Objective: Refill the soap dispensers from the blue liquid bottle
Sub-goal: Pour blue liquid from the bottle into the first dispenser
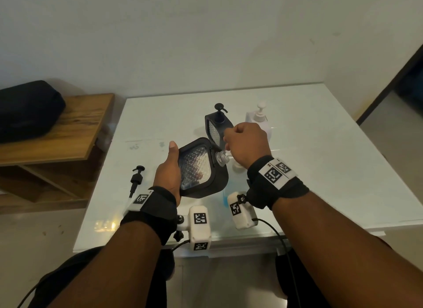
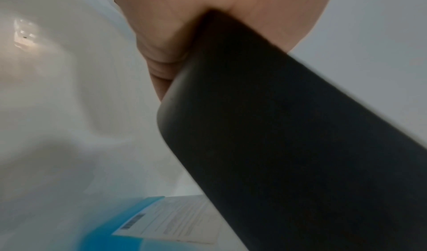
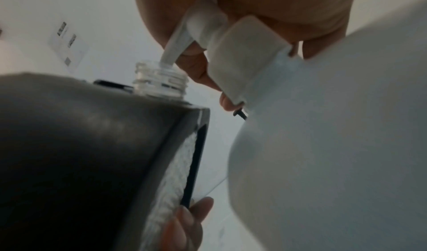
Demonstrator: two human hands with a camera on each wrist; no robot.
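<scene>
Centre of the head view, and the left hand (image 1: 168, 170) is wrapped around a black dispenser (image 1: 201, 170), tipping it over so its clear threaded neck (image 1: 220, 157) points toward the right of the frame. The right hand (image 1: 247, 142) sits curled on the pump top of the blue liquid bottle (image 1: 226, 196), which stands on the white table (image 1: 320, 147) just below that wrist. The right wrist view gives the good angle: the white spout (image 3: 172, 48) is dipped right into the open neck, fingers (image 3: 196, 66) clamped around the pump head. So this looks like the filling step for dispenser number one, under way but not done; I can't tell how much liquid is inside through that textured window. Its black pump (image 1: 136, 177) lies loose at the lower left of the table, so screwing it back on is still to come. Further up the frame, a second black dispenser (image 1: 217, 126) with its pump still on and a white dispenser (image 1: 258, 120) beside it both appear untouched, so most of the job seems to lie ahead.
</scene>
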